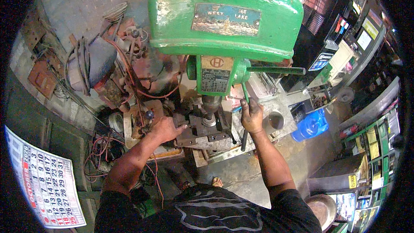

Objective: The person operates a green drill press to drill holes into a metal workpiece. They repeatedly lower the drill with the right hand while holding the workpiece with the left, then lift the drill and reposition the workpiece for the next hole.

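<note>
A green drill press (226,21) stands right in front of me. Its chuck (211,102) points down over a pale, ring-shaped metal piece (209,121). That piece sits in a dark steel vise (199,134) on the machine's table. My right hand (252,115) is closed around a feed lever (245,92) on the press's right side. At the vise's left end is my left hand (165,129), its thumb stretched toward the vise. The other fingers curl down out of sight, and what they grip is hidden.
A black ball knob (149,114) stands beside my left hand. Left of the press are a grey machine with coiled cable (90,60) and loose wires (99,155). To the right are a round can (274,121) and a blue plastic container (310,126). A calendar (47,181) hangs at far left.
</note>
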Action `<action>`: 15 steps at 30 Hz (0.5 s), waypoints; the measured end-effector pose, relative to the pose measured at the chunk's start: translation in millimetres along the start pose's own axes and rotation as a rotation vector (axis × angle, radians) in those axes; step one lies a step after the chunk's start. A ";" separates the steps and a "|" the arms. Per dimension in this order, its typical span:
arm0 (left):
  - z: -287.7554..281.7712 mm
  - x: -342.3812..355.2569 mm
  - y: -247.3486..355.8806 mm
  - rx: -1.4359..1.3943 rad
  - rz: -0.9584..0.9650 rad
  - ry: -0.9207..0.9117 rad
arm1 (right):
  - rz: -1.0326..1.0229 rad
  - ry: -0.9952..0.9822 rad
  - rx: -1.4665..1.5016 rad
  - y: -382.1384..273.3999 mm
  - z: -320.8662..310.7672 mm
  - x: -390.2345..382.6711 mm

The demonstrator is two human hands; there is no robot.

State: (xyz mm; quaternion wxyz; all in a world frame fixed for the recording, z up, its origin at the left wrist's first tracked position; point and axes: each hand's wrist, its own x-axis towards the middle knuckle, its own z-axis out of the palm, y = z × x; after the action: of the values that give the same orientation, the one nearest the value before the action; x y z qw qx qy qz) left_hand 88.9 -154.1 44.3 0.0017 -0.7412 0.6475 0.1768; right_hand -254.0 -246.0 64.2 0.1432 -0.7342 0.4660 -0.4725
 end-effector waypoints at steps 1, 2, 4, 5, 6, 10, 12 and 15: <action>0.5 0.3 -0.4 -0.011 -0.001 -0.001 | -0.001 0.004 0.000 0.4 0.4 0.1; 0.9 0.4 -0.6 -0.023 0.002 0.006 | 0.003 -0.003 -0.003 0.9 0.3 -0.1; 0.5 0.0 -0.3 -0.003 -0.012 -0.005 | 0.013 -0.013 -0.015 1.5 -0.1 -0.4; 0.0 -0.6 0.2 -0.022 -0.003 0.003 | 0.016 -0.017 -0.008 1.7 -0.4 -0.6; -1.1 -1.0 0.6 -0.023 -0.005 0.003 | 0.018 -0.017 -0.006 1.6 -0.6 -0.4; -3.7 -2.8 2.2 0.047 -0.025 -0.001 | -0.012 -0.010 -0.033 0.1 -1.2 0.7; -3.0 -1.9 2.3 0.034 -0.018 -0.007 | 0.006 -0.015 0.003 -1.2 -1.6 0.9; -0.8 0.4 1.2 0.033 -0.020 -0.024 | -0.004 -0.011 -0.005 -3.0 -2.4 1.1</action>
State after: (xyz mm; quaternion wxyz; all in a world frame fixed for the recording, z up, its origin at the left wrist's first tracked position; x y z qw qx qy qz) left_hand 88.0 -154.8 45.2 0.0234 -0.7455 0.6428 0.1749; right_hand -254.3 -244.8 68.0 0.1431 -0.7380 0.4650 -0.4677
